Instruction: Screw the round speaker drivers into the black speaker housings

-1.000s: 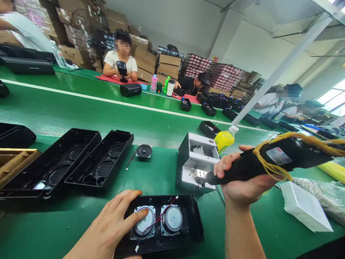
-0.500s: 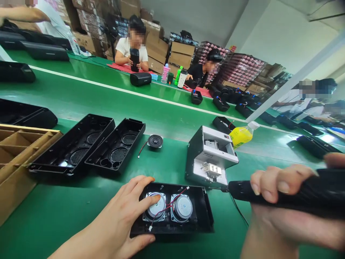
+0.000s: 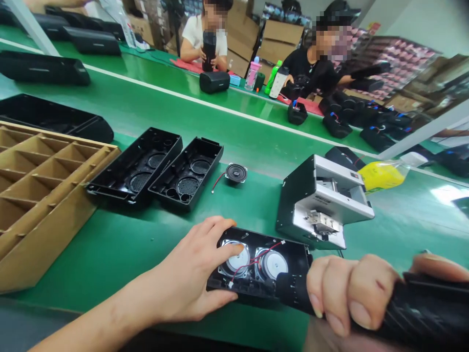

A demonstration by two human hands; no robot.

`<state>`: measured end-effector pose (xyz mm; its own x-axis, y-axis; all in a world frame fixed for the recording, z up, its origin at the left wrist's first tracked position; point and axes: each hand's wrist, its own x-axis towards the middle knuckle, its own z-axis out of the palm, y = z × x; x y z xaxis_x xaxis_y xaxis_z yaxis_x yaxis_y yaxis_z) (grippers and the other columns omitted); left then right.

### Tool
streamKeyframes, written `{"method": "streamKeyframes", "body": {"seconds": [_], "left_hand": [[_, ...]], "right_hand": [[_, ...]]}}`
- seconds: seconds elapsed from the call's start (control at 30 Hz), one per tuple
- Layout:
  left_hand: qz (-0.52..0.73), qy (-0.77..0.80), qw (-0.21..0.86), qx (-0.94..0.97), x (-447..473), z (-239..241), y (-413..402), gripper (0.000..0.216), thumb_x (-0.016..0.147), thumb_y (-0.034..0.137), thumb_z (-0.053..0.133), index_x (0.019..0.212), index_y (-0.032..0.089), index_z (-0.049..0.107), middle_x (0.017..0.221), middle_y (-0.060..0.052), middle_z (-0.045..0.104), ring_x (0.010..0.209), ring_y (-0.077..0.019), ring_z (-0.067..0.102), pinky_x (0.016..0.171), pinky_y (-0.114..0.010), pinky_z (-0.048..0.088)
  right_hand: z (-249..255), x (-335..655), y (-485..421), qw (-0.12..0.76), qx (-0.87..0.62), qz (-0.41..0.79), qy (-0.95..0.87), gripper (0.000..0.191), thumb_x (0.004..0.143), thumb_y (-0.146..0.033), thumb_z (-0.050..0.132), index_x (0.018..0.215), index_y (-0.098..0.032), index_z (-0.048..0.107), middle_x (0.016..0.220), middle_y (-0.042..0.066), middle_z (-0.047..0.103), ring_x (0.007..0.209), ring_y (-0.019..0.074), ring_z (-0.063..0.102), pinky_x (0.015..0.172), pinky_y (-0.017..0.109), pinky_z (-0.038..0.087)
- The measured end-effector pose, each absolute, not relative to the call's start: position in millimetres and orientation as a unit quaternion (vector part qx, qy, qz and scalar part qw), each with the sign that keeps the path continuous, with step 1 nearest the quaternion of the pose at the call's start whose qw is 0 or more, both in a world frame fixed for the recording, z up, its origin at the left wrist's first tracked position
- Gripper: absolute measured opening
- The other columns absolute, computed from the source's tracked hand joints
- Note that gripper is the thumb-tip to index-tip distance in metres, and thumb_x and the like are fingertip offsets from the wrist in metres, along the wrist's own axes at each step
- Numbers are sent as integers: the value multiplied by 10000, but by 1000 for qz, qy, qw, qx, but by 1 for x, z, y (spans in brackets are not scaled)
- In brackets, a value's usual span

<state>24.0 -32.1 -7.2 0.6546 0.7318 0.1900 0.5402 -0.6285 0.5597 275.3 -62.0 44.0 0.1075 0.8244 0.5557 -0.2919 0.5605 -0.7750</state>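
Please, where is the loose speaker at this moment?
In the head view, the loose speaker lies on the green table, near the picture's centre, between an open black housing on its left and the silver-fronted machine on its right.

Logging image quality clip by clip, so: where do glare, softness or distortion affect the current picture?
Head view: white glare on the green table at far right; head view: yellow bottle looks smeared toward its cap; head view: right hand and black tool slightly soft, black casing in the left hand clearer.
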Motion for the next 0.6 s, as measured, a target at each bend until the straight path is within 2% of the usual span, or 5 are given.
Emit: {"method": "streamKeyframes", "body": {"seconds": [0.1, 0.2, 0.37, 0.53, 0.6], "left_hand": [[199, 358, 237, 881, 24, -5, -31, 664, 792, 361, 896, 1391, 263, 626, 1589, -156, 459, 1465, -398, 427, 1207, -649, 444], [198, 354, 238, 882, 24, -4, -30, 667, 786, 375, 898, 1386, 265, 628, 1577, -156, 464, 1445, -402, 437, 1186, -651, 457], [196, 354, 235, 884, 25, -5, -29, 660, 787, 383, 895, 1378, 245, 636, 1571, -172, 458, 1435, -408, 442, 1175, -653, 460], [202, 350, 231, 885, 25, -6, -29, 670, 791, 407, 894, 1383, 239, 629, 1582, -185, 447, 1444, -420, 433, 1167, -674, 455], [201, 347, 233, 886, 24, -5, -29, 662, 792, 411, 893, 1374, 231, 634, 1572, -189, 456, 1434, -422, 442, 1159, -670, 464]], "right_hand": [[36, 268, -61, 702, -243, 392, -543, 339, 1009, -519, 638, 1303, -359, 692, 616, -86, 649, 288, 116, 486, 343, 293, 480], [32, 264, -62, 734, -259, 370, -507, 342, 979, -510, 711, 1271, -332, 704, 597, -93, 614, 291, 97, 447, 340, 267, 447], [29, 268, -59, 707, -248, 401, -527, 321, 1044, -513, 578, 1296, -350, 691, 628, -63, 645, 325, 123, 474, 370, 299, 471], [30, 268, -57, 709, -258, 411, -511, 273, 1023, -467, 636, 1266, -362, 702, 634, -50, 668, 348, 138, 528, 395, 295, 507], [35, 265, -58, 696, -267, 440, -501, 202, 1047, -417, 599, 1134, -327, 757, 624, -30, 681, 389, 154, 581, 429, 300, 541]]}}
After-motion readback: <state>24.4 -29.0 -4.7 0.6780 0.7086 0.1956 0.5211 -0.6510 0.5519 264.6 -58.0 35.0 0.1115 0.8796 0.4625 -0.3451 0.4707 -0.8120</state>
